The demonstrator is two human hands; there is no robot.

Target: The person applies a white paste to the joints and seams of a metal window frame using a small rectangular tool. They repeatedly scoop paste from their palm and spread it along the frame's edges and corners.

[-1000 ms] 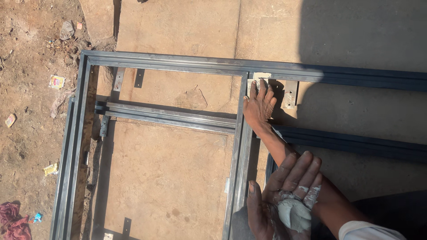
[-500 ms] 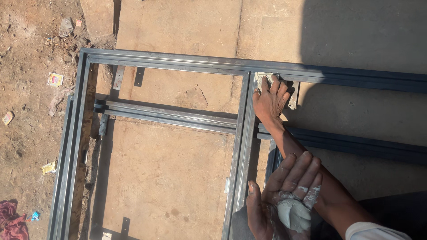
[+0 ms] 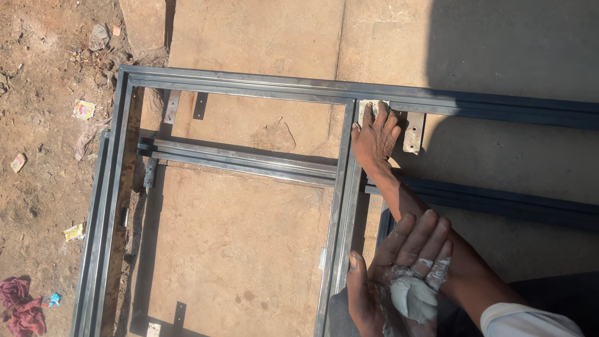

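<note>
A dark steel frame (image 3: 237,84) lies flat on stone slabs. My right hand (image 3: 374,137) reaches out, palm down, with its fingers spread and its fingertips resting on the joint where the upright bar (image 3: 342,206) meets the top rail. A light patch of filler (image 3: 368,104) shows at that joint under the fingertips. Near the bottom edge, my left hand (image 3: 390,274) is turned palm up and cups a lump of grey putty (image 3: 413,298). Putty is smeared on its fingers.
A cross rail (image 3: 243,161) spans the frame's left bay, and another dark rail (image 3: 499,200) runs right. A small metal bracket (image 3: 413,132) hangs beside my right hand. Bare dirt with litter (image 3: 83,110) and a red rag (image 3: 22,306) lies to the left.
My right hand has slid up along the upright bar until its fingertips reach the top rail joint. My left hand with the putty has stayed in place.
</note>
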